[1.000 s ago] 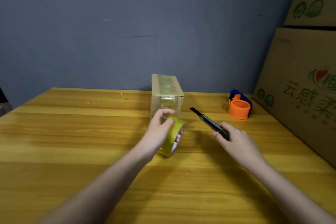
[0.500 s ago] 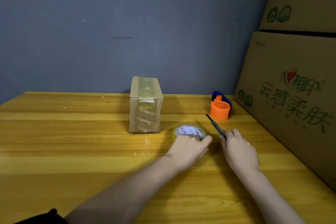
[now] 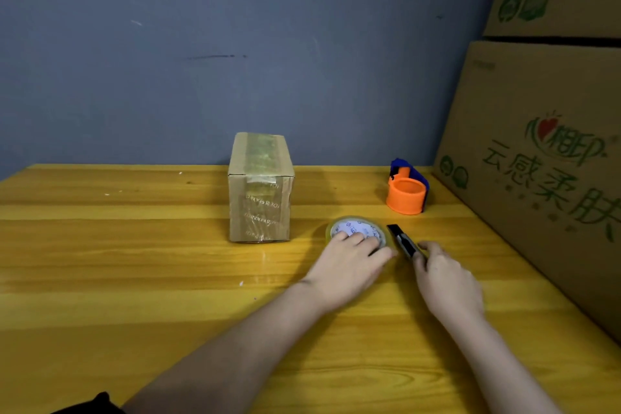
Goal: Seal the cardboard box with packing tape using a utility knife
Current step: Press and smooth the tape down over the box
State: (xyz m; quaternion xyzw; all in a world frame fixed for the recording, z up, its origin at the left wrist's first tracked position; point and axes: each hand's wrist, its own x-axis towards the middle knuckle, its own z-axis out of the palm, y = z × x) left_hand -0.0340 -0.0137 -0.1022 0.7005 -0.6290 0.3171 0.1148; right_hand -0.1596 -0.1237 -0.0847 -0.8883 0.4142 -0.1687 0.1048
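Note:
A small cardboard box point(image 3: 260, 188) stands on the wooden table point(image 3: 134, 262), with clear tape running over its top and down its front face. To its right a roll of yellowish packing tape point(image 3: 353, 227) lies flat. My left hand point(image 3: 349, 265) rests on the roll with its fingers laid over the near side. Just right of the roll lies a black utility knife point(image 3: 401, 240), blade end pointing away. My right hand point(image 3: 443, 279) grips the knife's near end.
An orange and blue tape dispenser point(image 3: 406, 193) sits at the back right of the table. Large printed cardboard cartons point(image 3: 544, 158) are stacked along the right edge. A blue-grey wall stands behind the table.
The tape roll went from upright in my left hand to flat on the table. My right hand lowered the knife beside it. The blade looks drawn back in.

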